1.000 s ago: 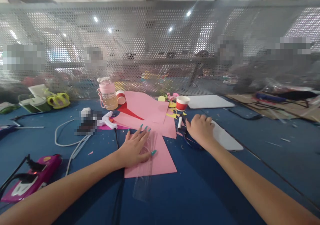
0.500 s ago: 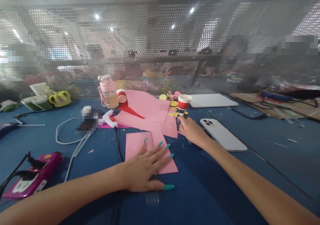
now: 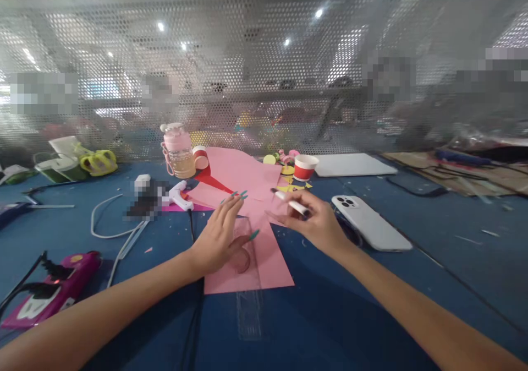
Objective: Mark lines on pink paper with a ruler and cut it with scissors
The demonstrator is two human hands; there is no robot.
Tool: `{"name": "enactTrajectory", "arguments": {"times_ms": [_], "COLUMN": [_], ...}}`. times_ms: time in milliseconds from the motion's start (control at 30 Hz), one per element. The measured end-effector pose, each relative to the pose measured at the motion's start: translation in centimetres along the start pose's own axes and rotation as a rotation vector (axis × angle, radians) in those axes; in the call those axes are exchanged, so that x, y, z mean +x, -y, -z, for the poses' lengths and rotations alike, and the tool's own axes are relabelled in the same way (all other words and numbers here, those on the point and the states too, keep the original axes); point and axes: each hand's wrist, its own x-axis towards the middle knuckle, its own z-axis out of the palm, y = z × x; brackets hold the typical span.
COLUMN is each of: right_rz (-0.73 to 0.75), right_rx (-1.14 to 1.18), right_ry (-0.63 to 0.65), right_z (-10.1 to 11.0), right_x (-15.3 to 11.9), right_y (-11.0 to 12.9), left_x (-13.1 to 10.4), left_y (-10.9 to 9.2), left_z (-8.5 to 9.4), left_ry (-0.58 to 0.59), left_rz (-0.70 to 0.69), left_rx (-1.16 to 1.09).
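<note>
My right hand (image 3: 319,222) grips a white marker (image 3: 292,202) with dark ends, held in the air over the right side of the pink paper. My left hand (image 3: 218,239) is open and tilted on edge, its fingers stretched forward and holding nothing. Beneath it lies a pink sheet (image 3: 272,266). A clear plastic ruler-like strip (image 3: 249,310) lies across that sheet and runs past its near edge onto the blue table. A faint round outline shows on the sheet beside my left thumb. Larger pink sheets (image 3: 243,173) spread out behind.
On the left are a white glue gun (image 3: 180,197), a magenta power strip (image 3: 61,288) and cables. A pink-lidded bottle (image 3: 178,151) stands at the back near a red-and-white paper cup (image 3: 306,167). A white phone (image 3: 371,222) lies right. A perforated metal screen (image 3: 247,74) rises behind.
My right hand has come back toward me, and the marker now shows in it. My left hand, flat on the pink sheet before, has lifted and turned on edge, uncovering the clear strip.
</note>
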Motion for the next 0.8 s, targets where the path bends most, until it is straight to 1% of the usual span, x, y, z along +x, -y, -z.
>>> {"name": "enactTrajectory", "arguments": {"times_ms": [67, 133, 200, 233, 300, 367, 467, 567, 633, 667, 700, 733, 767, 800], "right_rz": [-0.011, -0.051, -0.082, -0.102, -0.114, -0.054, 0.136, 0.311, 0.411, 0.45, 0.47, 0.466, 0.451, 0.437], "right_rx": [0.167, 0.299, 0.426, 0.471, 0.533, 0.518, 0.364, 0.241, 0.242, 0.261, 0.281, 0.283, 0.282, 0.24], "right_ry": [0.08, 0.176, 0.245, 0.3, 0.416, 0.477, 0.46, 0.471, 0.404, 0.313, 0.205, 0.106, -0.009, -0.077], "right_z": [-1.1, -2.2, -3.2, -3.5, -4.0, -4.1, -3.9, -3.4, -2.9, -2.6, -2.3, -1.9, -1.5, -1.1], "right_x": [-1.3, -2.5, -3.3, -3.6, -3.9, -4.1, -4.4, -4.6, -4.6, -4.4, -4.1, -3.7, -3.3, -2.8], "right_y": [1.2, 1.9, 2.2, 2.2, 2.1, 1.9, 2.0, 2.1, 1.8, 1.4, 1.0, 0.4, -0.2, -0.7], "left_x": [0.1, 0.2, 0.2, 0.2, 0.2, 0.2, 0.2, 0.0, -0.1, -0.1, -0.1, 0.0, 0.1, 0.2], "left_y": [0.5, 0.4, 0.2, 0.0, -0.3, -0.5, -0.7, -0.7, -0.2, 0.1, 0.4, 0.7, 1.0, 1.2], "left_z": [0.2, 0.5, 0.8, 0.9, 1.0, 0.9, 0.8, 0.8, 0.9, 0.9, 1.0, 1.0, 1.0, 1.1], "left_ry": [-0.047, -0.047, -0.044, -0.041, -0.024, 0.001, 0.04, 0.094, 0.076, 0.056, 0.028, 0.02, 0.061, 0.096], "left_rz": [-0.073, -0.129, -0.16, -0.188, -0.278, -0.352, -0.358, -0.383, -0.339, -0.291, -0.201, -0.138, -0.119, -0.083], "left_rx": [0.014, -0.019, -0.058, -0.075, -0.086, -0.077, -0.057, -0.083, -0.116, -0.135, -0.141, -0.145, -0.146, -0.135]}}
